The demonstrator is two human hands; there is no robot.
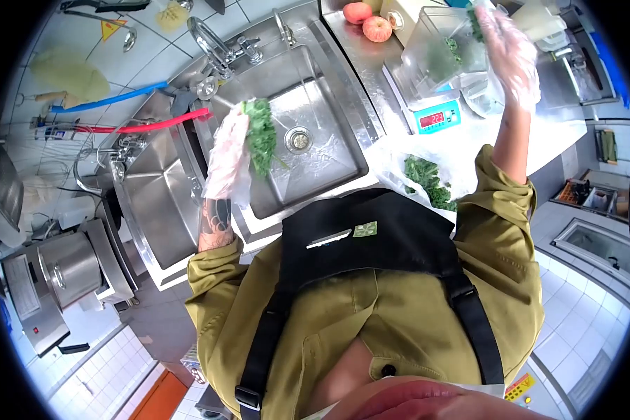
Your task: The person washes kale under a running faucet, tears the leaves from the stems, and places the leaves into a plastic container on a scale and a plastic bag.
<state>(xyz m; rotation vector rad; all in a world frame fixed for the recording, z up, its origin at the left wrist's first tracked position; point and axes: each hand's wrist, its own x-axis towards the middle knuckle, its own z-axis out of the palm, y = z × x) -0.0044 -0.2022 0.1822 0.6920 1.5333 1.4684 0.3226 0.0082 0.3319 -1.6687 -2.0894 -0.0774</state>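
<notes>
My left hand [229,157], in a clear plastic glove, is closed round a bunch of curly green leaves [261,136] above the left part of the sink basin [329,168]. My right hand [509,56], also gloved, is raised over a clear plastic container [434,59] with some greens inside. A bit of green shows at its fingertips, pinched there. The container stands on a scale [437,117] with a lit red display. More leaves [429,180] lie in an open plastic bag [392,164] on the counter in front of the scale.
Behind the basin stands a curved faucet [212,45], with a smaller tap [284,29] beside it. A second basin [162,203] is at the left, near a red hose [143,127]. Apples [376,29] sit behind the container. A large metal pot [70,266] stands far left.
</notes>
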